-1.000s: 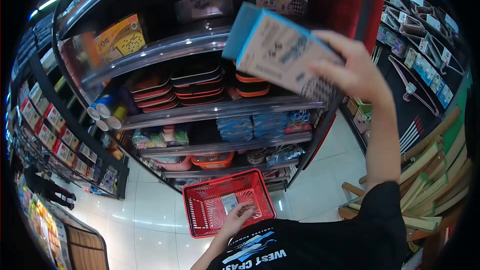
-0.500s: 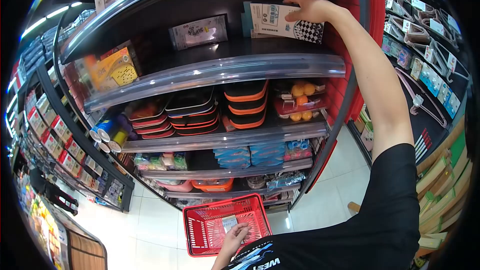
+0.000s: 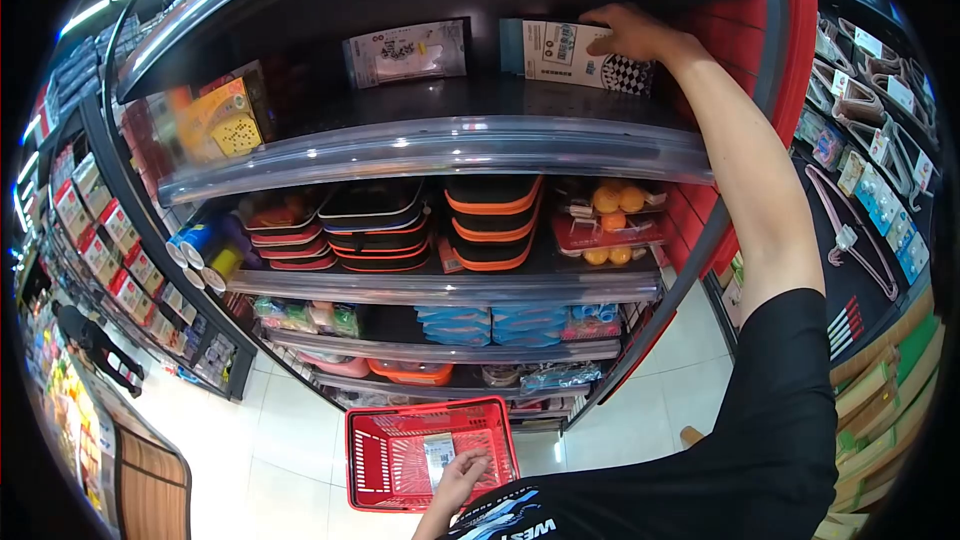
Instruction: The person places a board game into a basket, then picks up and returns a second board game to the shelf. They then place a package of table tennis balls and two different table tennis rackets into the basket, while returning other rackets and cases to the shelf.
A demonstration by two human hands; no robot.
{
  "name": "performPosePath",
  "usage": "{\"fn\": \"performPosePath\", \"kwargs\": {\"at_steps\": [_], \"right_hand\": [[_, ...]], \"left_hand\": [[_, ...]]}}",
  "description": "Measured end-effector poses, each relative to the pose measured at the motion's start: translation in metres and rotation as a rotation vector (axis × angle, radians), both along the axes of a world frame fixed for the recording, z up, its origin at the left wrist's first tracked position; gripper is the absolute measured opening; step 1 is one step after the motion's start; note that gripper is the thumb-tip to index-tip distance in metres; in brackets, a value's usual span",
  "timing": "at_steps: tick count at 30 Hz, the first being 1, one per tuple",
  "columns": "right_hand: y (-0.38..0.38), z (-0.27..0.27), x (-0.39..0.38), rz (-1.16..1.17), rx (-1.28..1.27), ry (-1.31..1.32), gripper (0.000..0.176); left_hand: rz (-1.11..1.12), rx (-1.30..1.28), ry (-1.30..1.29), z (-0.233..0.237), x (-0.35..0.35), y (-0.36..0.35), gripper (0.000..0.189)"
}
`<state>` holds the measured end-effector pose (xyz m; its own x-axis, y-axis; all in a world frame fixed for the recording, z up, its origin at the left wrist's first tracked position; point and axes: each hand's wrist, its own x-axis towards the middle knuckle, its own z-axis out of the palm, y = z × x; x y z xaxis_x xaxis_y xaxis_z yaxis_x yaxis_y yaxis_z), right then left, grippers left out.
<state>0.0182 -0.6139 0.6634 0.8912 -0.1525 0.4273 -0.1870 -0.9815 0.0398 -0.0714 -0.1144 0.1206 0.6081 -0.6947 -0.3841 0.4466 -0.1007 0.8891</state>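
Note:
My right hand [image 3: 635, 35] is on the upper right of a white box with a black-and-white checkered pattern [image 3: 575, 55], which leans upright on the upper shelf. Another pale boxed item [image 3: 408, 52] stands further left on that shelf. Low in the view, my left hand [image 3: 463, 472] is over a red basket [image 3: 365, 460], close to a small white packet [image 3: 438, 457] inside it. The left fingers are curled loosely, and whether they hold anything is too small to tell.
Yellow boxes [image 3: 228, 120] stand at the shelf's left end. Black-and-orange cases [image 3: 492, 223] and orange balls [image 3: 612, 202] fill the shelf below. Hangers [image 3: 850, 230] hang at the right. Wooden items [image 3: 890, 390] stand at the lower right. A person [image 3: 95, 345] is at the far left.
The checkered box now rests further back and lower on the shelf, with my right hand still at its corner. The view has shifted slightly, and the basket appears further left.

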Motion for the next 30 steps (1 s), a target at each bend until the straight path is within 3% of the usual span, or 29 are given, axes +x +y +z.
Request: {"fn": "performPosePath", "kwargs": {"at_steps": [11, 22, 26, 28, 30], "right_hand": [[0.007, -0.008, 0.016, -0.212, -0.307, -0.063, 0.051], [0.015, -0.009, 0.016, -0.238, -0.283, -0.008, 0.051], [-0.001, -0.014, 0.02, -0.166, -0.363, -0.069, 0.05], [-0.019, -0.007, 0.023, -0.006, -0.164, -0.137, 0.05], [-0.008, 0.006, 0.012, 0.059, -0.276, -0.225, 0.045]], "left_hand": [[0.014, -0.01, -0.008, -0.011, -0.001, -0.009, 0.036], [0.017, 0.014, -0.012, -0.013, -0.003, -0.009, 0.037], [0.022, 0.007, -0.031, -0.024, -0.006, -0.005, 0.039], [0.046, 0.027, -0.031, -0.01, -0.009, -0.003, 0.039], [0.047, 0.018, -0.102, -0.018, -0.011, 0.0, 0.039]]}}
